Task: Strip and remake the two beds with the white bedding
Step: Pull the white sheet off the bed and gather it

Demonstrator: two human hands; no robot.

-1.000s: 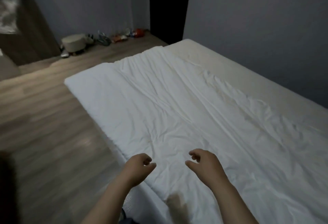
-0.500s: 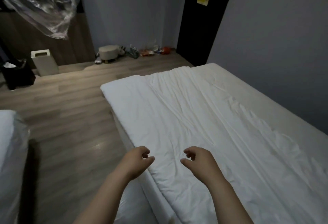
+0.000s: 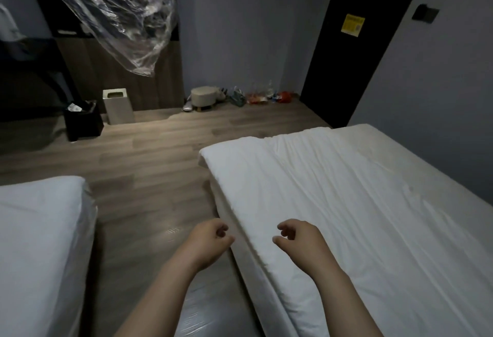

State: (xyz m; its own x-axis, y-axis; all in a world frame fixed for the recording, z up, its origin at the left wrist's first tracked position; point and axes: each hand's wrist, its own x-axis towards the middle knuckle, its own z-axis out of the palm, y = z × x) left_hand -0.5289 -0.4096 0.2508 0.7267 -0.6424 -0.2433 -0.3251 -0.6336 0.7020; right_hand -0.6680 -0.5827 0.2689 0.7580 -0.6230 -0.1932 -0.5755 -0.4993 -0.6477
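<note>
A white, wrinkled quilt [image 3: 346, 208] lies flat over the right-hand bed, whose bare cream mattress [image 3: 416, 155] shows along the wall side. The second bed [image 3: 40, 230], white and wrapped in clear plastic, fills the left edge. My left hand [image 3: 208, 243] hovers over the floor gap just left of the quilt's edge, fingers loosely curled and holding nothing. My right hand [image 3: 301, 240] hovers above the quilt's near-left edge, also loosely curled and empty. Neither hand touches the bedding.
A wooden floor [image 3: 149, 176] runs between the beds. A black bin [image 3: 82, 119], a beige bin [image 3: 117, 106], a small stool [image 3: 204, 96] and several small items stand along the far wall. Clear plastic [image 3: 120, 11] hangs at the top left. A dark door [image 3: 352, 43] is behind the right bed.
The view has swung left and upward, bringing the second bed and the far wall into sight. Both hands stay loosely curled and empty; my left hand is now off the quilt, over the floor.
</note>
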